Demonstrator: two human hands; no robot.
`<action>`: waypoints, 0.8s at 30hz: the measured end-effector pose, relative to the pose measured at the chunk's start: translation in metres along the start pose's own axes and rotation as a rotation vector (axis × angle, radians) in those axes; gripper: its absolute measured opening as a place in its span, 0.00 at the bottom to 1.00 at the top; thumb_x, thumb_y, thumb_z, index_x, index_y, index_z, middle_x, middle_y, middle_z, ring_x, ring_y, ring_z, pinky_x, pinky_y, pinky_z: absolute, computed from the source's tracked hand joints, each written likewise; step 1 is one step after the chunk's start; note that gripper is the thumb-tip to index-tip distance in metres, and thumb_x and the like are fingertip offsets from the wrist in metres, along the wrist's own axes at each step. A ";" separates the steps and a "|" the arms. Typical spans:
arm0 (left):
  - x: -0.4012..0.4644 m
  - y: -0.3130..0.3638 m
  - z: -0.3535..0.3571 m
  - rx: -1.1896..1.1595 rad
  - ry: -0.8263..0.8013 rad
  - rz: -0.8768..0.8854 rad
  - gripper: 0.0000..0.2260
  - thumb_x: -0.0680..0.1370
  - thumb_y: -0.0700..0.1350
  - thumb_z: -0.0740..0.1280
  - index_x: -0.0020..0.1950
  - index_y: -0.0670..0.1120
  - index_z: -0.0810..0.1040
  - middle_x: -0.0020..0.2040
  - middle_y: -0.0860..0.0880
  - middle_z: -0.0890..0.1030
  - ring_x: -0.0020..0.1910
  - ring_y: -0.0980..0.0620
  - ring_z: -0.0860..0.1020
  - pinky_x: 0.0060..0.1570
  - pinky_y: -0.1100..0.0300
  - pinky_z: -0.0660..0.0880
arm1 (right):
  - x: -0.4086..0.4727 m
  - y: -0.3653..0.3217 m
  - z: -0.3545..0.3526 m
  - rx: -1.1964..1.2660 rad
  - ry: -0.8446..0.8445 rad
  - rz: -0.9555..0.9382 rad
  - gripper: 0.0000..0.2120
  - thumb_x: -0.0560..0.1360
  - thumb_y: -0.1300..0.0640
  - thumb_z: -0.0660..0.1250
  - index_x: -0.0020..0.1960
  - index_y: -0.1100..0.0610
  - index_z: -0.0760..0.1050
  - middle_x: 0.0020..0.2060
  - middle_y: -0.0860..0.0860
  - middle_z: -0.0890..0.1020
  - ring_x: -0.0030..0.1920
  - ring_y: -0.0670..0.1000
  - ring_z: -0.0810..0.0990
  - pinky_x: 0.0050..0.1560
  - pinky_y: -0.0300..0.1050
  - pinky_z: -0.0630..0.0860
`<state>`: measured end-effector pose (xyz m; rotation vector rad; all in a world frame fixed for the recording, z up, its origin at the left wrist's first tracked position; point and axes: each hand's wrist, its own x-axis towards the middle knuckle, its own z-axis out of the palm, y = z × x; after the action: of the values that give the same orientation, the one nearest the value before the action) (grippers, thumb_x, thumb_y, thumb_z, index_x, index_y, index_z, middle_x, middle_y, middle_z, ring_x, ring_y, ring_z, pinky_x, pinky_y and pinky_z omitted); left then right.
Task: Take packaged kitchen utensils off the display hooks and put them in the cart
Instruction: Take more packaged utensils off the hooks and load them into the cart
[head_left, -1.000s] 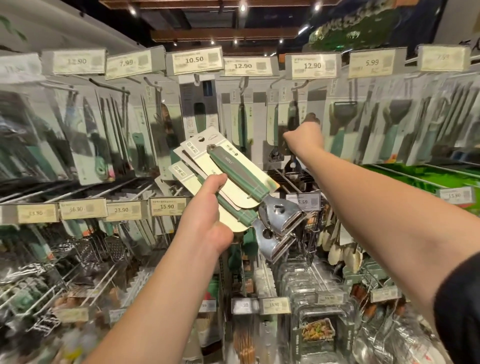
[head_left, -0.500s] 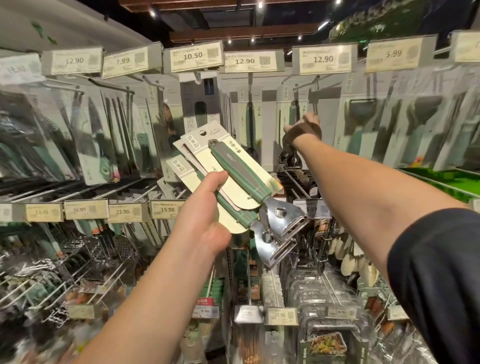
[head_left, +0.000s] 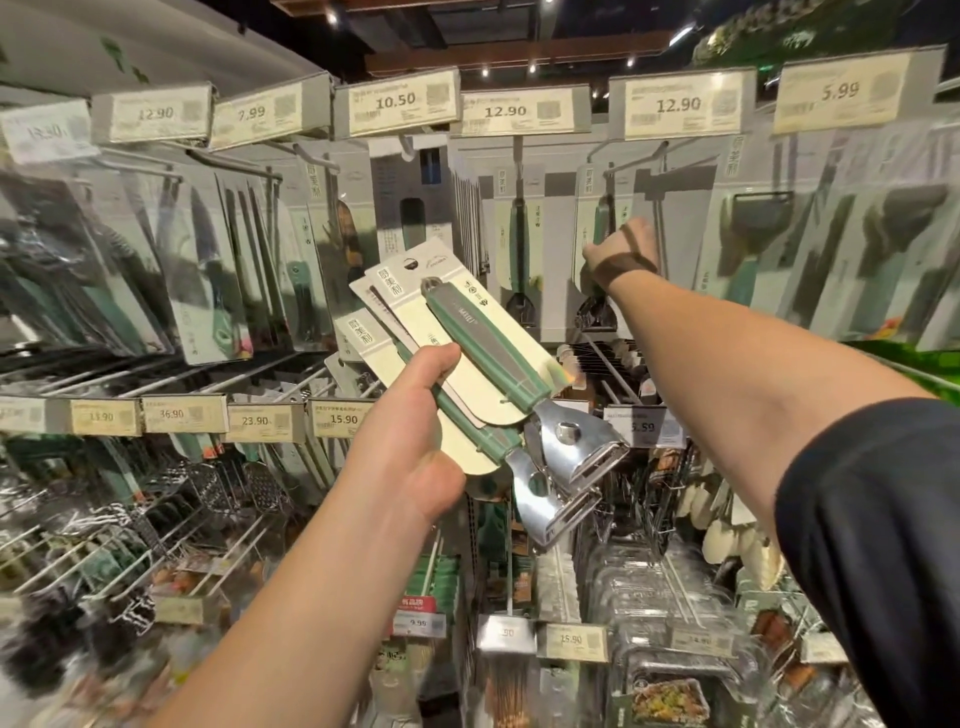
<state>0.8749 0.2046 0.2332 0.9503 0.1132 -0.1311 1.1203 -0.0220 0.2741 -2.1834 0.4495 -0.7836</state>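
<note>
Left hand (head_left: 410, 457) grips carded green-handled steel peelers (head_left: 498, 379) — right hand (head_left: 621, 254) grasps another hanging green-handled package (head_left: 597, 249); cart unseen.

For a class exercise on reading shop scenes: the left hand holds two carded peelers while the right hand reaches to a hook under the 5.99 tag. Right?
Not quite. In the head view the right hand reaches under a 12.90 tag, not 5.99. The left hand does hold the carded peelers.
</note>
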 end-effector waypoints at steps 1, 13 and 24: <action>-0.001 0.000 -0.001 0.002 0.006 -0.002 0.06 0.80 0.46 0.67 0.49 0.44 0.80 0.45 0.43 0.87 0.42 0.43 0.86 0.53 0.42 0.79 | 0.000 0.000 0.001 0.011 -0.002 0.003 0.28 0.77 0.57 0.69 0.73 0.62 0.63 0.70 0.59 0.69 0.66 0.60 0.75 0.67 0.53 0.74; -0.015 0.007 -0.024 -0.019 0.003 -0.013 0.07 0.80 0.46 0.67 0.51 0.43 0.81 0.45 0.43 0.87 0.41 0.44 0.86 0.54 0.42 0.79 | -0.030 -0.003 -0.020 -0.069 -0.064 0.075 0.34 0.79 0.52 0.66 0.78 0.61 0.54 0.76 0.60 0.59 0.72 0.61 0.67 0.72 0.50 0.67; -0.025 -0.028 -0.064 -0.053 0.030 -0.103 0.10 0.80 0.44 0.66 0.58 0.43 0.82 0.47 0.42 0.87 0.41 0.43 0.86 0.45 0.48 0.82 | -0.268 -0.023 -0.092 0.079 -0.816 -0.331 0.22 0.74 0.32 0.62 0.64 0.41 0.70 0.49 0.37 0.79 0.48 0.38 0.79 0.46 0.36 0.75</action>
<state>0.8431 0.2422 0.1780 0.8942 0.1920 -0.2077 0.8605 0.0858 0.2350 -2.2997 -0.3534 -0.0192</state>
